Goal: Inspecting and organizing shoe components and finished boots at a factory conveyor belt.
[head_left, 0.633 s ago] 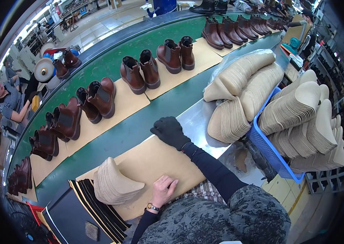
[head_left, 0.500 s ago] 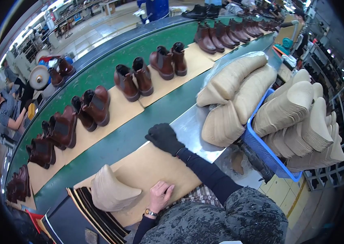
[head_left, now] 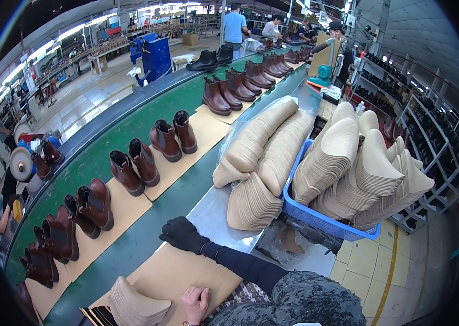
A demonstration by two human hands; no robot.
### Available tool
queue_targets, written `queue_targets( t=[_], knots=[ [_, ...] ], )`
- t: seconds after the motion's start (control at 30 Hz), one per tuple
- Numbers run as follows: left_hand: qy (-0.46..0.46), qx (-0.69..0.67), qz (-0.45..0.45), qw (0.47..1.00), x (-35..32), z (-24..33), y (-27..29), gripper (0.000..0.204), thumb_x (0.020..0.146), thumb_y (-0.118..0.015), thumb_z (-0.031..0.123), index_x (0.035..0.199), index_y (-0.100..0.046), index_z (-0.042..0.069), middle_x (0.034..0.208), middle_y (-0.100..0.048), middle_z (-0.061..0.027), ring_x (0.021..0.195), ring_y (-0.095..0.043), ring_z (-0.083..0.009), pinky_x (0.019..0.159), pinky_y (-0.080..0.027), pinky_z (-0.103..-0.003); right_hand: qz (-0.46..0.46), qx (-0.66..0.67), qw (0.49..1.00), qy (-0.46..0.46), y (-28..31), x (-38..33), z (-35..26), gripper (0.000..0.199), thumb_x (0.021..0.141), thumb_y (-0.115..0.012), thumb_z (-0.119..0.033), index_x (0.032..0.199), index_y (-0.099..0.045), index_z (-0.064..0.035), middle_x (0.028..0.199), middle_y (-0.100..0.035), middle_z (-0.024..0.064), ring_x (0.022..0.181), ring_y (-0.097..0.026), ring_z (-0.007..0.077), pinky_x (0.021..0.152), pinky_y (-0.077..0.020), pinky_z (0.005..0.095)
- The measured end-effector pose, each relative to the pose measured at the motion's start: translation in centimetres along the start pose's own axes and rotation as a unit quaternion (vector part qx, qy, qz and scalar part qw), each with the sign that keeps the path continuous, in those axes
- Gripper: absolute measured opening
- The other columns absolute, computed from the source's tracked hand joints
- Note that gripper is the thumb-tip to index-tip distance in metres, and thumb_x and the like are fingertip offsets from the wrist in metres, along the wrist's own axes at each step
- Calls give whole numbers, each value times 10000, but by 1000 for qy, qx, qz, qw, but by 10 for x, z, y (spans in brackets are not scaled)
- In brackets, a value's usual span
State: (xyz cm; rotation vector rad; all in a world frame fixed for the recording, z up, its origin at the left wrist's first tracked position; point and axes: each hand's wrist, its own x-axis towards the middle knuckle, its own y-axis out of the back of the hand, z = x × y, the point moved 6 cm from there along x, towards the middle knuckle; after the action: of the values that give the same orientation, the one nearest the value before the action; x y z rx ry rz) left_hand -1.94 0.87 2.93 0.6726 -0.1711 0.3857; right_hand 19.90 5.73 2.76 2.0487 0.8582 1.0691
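My bare left hand (head_left: 194, 303) lies on a sheet of brown paper (head_left: 180, 271) at the near side of the work surface, its fingers curled in and nothing visible in them. At the sheet's far edge rests my right hand (head_left: 181, 234) in a black glove, its fingers folded closed. I see nothing held there, though the underside of that hand is hidden. Left of my left hand stands a stack of curved beige shoe inserts (head_left: 136, 304). More stacked inserts (head_left: 265, 155), partly in clear plastic, lie beyond my right forearm on a shiny metal plate (head_left: 208, 209).
Pairs of brown ankle boots (head_left: 167, 140) stand on brown paper along a green conveyor (head_left: 99, 163). A blue plastic basket (head_left: 330, 229) full of insert stacks is at my right. Shoe racks (head_left: 430, 157) stand behind it. A person in blue (head_left: 235, 27) and other people are farther off.
My view has tilted up and turned right, so more of the far hall shows and the table sits lower. My hands stay at nearly the same places on the paper.
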Motion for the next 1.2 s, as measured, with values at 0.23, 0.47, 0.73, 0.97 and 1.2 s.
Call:
queue_targets(
  t=[0.23, 0.47, 0.73, 0.97, 1.2],
  knots=[
    [-23, -2, 40, 999, -2, -3, -3, 75, 909, -605, 78, 863, -612, 19, 790, -590, -171, 715, -564, -355, 656, -464, -416, 0, -4, 1000, -8, 0, 0, 0, 264, 872, -631, -337, 826, -625, -76, 831, -609, 126, 850, -597, 310, 814, -444, 430],
    [-40, 31, 73, 996, -9, -11, -6, 87, 911, -601, 78, 859, -622, 10, 794, -598, -177, 716, -570, -359, 659, -467, -421, -7, -8, 1000, -5, 1, -1, -1, 265, 883, -621, -336, 827, -622, -77, 838, -609, 126, 860, -598, 308, 825, -441, 424],
    [9, 28, 37, 999, -3, 1, -1, 82, 900, -617, 70, 849, -619, 6, 793, -600, -180, 711, -566, -369, 653, -469, -426, 22, -9, 1000, 3, 0, -1, 0, 266, 862, -630, -337, 791, -622, -81, 821, -625, 121, 835, -611, 302, 800, -445, 428],
    [-23, 43, 51, 997, 0, 6, 3, 72, 895, -621, 71, 865, -628, 7, 785, -603, -184, 711, -578, -368, 637, -473, -416, 9, 6, 1000, 0, -1, -1, 2, 262, 873, -635, -333, 815, -629, -78, 813, -612, 121, 834, -600, 307, 805, -443, 424],
    [-42, 62, 59, 995, -2, 6, 3, 59, 886, -625, 59, 861, -627, 6, 782, -602, -182, 713, -580, -364, 640, -474, -414, 4, 3, 1000, 2, -2, -1, 2, 260, 876, -633, -333, 807, -624, -83, 815, -612, 120, 834, -598, 307, 797, -441, 426]
  ],
)
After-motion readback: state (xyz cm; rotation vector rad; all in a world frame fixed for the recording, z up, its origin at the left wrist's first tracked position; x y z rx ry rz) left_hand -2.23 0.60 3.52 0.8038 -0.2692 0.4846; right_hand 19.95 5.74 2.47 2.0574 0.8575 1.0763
